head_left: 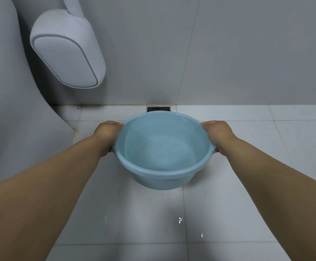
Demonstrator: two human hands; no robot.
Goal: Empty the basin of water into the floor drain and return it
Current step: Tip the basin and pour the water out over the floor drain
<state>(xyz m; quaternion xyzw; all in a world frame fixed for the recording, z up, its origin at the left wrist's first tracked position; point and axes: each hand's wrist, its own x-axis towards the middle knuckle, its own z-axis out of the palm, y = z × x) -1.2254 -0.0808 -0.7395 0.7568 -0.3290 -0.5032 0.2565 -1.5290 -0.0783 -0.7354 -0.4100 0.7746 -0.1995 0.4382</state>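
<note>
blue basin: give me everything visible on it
The basin is round, light blue, smooth plastic by its look, with a rolled rim and small side handles. It holds clear water, is roughly level, open side up, above the tiled floor. The left hand and right hand grip opposite rim sides. The floor drain lies just beyond its far edge, at the wall.
</note>
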